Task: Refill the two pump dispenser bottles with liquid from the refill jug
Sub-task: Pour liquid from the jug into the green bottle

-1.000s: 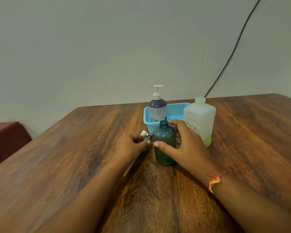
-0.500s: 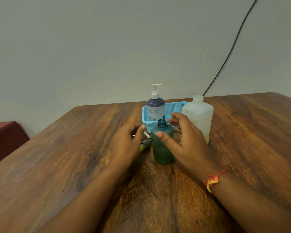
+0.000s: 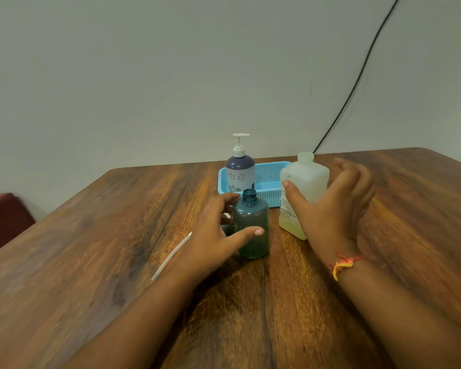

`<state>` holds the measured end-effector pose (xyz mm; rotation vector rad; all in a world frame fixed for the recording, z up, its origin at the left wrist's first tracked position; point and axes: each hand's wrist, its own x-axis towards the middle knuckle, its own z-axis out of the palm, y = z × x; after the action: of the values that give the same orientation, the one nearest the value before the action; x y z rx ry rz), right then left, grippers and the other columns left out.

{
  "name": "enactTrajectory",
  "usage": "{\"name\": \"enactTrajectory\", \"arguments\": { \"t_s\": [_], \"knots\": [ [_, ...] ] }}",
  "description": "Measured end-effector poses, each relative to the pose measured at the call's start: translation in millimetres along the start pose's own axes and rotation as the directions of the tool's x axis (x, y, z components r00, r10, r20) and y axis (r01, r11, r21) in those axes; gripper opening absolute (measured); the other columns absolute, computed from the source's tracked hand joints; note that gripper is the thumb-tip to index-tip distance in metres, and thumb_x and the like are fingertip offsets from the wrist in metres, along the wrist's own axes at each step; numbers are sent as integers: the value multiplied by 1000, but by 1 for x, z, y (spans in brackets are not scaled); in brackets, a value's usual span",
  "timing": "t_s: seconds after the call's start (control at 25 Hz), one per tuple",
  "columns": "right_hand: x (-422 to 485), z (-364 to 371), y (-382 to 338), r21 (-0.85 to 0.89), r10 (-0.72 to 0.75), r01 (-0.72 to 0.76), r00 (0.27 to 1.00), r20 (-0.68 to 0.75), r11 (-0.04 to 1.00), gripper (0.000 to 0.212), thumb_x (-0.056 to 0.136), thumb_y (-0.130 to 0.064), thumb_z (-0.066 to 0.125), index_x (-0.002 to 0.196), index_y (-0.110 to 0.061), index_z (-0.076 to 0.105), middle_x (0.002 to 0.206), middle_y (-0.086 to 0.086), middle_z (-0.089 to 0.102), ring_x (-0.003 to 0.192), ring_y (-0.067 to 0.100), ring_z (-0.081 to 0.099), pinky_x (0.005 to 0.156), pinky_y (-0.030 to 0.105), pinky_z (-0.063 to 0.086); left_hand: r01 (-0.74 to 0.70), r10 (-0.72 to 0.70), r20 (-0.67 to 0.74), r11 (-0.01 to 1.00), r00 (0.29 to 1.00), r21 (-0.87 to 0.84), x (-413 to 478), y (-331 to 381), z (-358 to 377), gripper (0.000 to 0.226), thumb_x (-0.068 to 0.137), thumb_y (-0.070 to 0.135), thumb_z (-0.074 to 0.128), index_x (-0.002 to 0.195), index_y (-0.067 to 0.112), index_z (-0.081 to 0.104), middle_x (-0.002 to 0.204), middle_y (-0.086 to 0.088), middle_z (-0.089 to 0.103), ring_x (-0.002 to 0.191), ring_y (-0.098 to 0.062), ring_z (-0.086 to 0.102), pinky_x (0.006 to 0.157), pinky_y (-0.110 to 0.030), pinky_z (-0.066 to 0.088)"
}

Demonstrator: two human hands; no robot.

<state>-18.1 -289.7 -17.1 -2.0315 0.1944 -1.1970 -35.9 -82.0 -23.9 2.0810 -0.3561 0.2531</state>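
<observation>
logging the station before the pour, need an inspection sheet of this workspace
surface: wooden table, no spill seen
job's things: green bottle upright, pump off; pump tube lies on the table left of it; purple pump bottle stands in a blue basket; refill jug upright, yellowish liquid low
clutter: nothing seen
hands: left hand holds the green bottle, thumb across its front; right hand open at the refill jug, blurred, contact unclear
cables: black cable runs down the wall
surroundings: grey wall, dark red seat at left
</observation>
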Motion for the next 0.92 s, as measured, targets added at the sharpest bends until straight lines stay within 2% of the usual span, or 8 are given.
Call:
{"name": "enactTrajectory", "arguments": {
  "t_s": [0.12,0.2,0.28,0.36,0.52,0.68,0.8,0.92],
  "knots": [
    [5,8,18,-76,173,-159,955,239,984,100,67,-64,78,144,-20,33,143,7,43,130,28,42,101,53,48,-5,5,-22,1000,1000,18,-1,2,3,65,80,46,79,131,44,39,128,25,45,112,-4,53,88,-22,51],
    [6,11,22,37,202,-235,900,387,971,96,71,-54,82,146,-22,29,140,3,50,121,22,52,91,44,56,-9,9,-36,1000,999,13,-1,3,3,62,81,45,78,131,43,40,128,25,45,115,-5,52,91,-24,52],
    [7,12,23,122,175,-258,869,463,958,93,75,-40,85,146,-23,28,136,0,55,109,15,55,77,31,58,-10,10,-41,1000,999,2,-2,3,3,62,83,44,77,134,40,41,128,24,46,117,-6,51,93,-27,52],
    [7,10,22,148,123,-214,876,467,965,90,73,-37,87,144,-26,33,131,-3,55,105,14,54,74,29,56,-15,14,-42,1000,999,-13,-3,2,3,64,84,44,77,137,38,43,130,24,46,118,-6,52,94,-26,52],
    [6,7,18,149,-41,-18,922,385,989,84,68,-39,88,138,-33,43,124,-5,58,107,20,57,80,44,57,-43,41,-35,999,999,-32,-5,5,3,62,84,41,77,135,44,42,125,32,47,112,3,54,89,-16,51],
    [10,8,22,66,-190,178,921,339,982,78,71,-34,84,139,-33,46,128,-3,59,116,26,56,91,54,50,-85,84,-45,996,995,-19,-4,2,4,66,85,40,77,143,38,44,138,19,51,121,-2,55,91,-17,51],
    [12,4,21,18,-263,270,917,301,963,74,72,-23,83,139,-30,51,134,-4,57,126,24,49,103,48,35,-101,101,-45,995,994,-5,-4,2,4,69,86,42,75,147,34,43,140,15,51,120,-1,53,88,-14,49],
    [13,0,18,-2,-313,325,912,263,946,74,72,-13,79,139,-31,52,137,-4,56,131,21,43,110,49,28,-107,107,-54,994,993,13,-4,4,5,75,81,51,69,148,33,43,137,17,50,119,-1,53,87,-14,46]
  ]
}}
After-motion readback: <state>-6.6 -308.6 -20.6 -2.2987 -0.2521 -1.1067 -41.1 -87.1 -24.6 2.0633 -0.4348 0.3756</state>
